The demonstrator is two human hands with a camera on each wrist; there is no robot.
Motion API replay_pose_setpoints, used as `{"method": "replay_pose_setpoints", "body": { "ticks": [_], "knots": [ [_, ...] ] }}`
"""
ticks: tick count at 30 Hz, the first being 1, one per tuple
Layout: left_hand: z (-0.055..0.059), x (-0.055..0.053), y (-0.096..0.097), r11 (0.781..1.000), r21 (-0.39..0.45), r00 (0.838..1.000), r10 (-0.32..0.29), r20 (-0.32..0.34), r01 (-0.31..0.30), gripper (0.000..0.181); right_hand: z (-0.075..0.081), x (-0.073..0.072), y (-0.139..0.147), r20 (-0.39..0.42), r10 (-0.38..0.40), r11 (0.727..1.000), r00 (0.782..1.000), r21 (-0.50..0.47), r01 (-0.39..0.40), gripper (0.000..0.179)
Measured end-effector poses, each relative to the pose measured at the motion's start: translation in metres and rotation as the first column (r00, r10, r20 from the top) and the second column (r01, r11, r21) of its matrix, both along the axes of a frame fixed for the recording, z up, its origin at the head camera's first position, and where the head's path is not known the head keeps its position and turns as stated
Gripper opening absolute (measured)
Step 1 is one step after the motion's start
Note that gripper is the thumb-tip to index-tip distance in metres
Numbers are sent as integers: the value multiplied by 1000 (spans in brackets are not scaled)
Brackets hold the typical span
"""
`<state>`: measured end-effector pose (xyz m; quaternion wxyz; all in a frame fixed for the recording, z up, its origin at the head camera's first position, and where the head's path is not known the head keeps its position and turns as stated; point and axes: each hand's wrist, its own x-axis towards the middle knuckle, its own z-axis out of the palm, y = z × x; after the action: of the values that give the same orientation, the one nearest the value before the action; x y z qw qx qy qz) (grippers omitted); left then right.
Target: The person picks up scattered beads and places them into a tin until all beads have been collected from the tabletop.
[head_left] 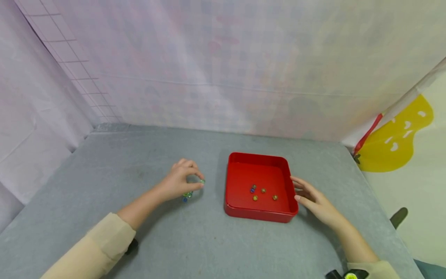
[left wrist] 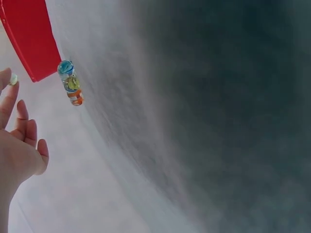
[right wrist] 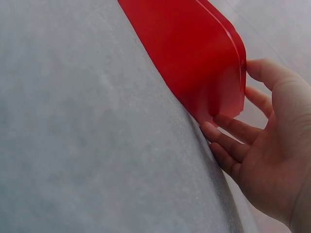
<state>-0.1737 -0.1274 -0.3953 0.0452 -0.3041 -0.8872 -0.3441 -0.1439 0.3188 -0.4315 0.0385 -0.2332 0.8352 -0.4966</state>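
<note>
My left hand (head_left: 180, 181) pinches a small clear green marble (head_left: 203, 181) between thumb and index finger, just above the grey table. In the left wrist view the pinched marble (left wrist: 13, 79) shows at the fingertips. Below that hand lies a small cluster of marbles (head_left: 188, 195), seen as blue, yellow and orange glass marbles (left wrist: 71, 83) in the left wrist view. To the right stands a square red tray (head_left: 259, 214) with several marbles (head_left: 263, 190) loose on its floor. My right hand (head_left: 316, 203) rests its extended fingers against the tray's right wall (right wrist: 194, 58).
The grey table (head_left: 209, 248) runs back to a pale patterned curtain (head_left: 223, 69). More white cloth (head_left: 38, 128) hangs at the left. On the right a yellow printed shape (head_left: 393, 147) shows on the cloth beyond the table edge. Each wrist wears a dark device (head_left: 131, 246).
</note>
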Motion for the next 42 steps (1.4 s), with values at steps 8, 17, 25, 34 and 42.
{"method": "replay_pose_setpoints", "body": {
  "ticks": [8,17,25,34,42],
  "knots": [
    [2,-2,8,1000,13,1000,-7,-5,8,15,0,0,0,4,-1,1000,1000,0,1,55],
    [7,-3,16,999,47,1000,-3,26,2,14,1,1,-1,16,-12,1000,1000,4,12,55],
    [8,-5,23,999,46,999,-22,24,21,14,2,1,-1,22,-9,1000,1000,1,9,55],
    [6,-8,34,997,69,999,-43,27,41,14,2,1,-1,22,-10,1000,1000,13,9,56],
    [5,-11,47,995,79,998,-57,34,54,14,3,2,-1,29,-21,1000,999,19,20,56]
  ]
}}
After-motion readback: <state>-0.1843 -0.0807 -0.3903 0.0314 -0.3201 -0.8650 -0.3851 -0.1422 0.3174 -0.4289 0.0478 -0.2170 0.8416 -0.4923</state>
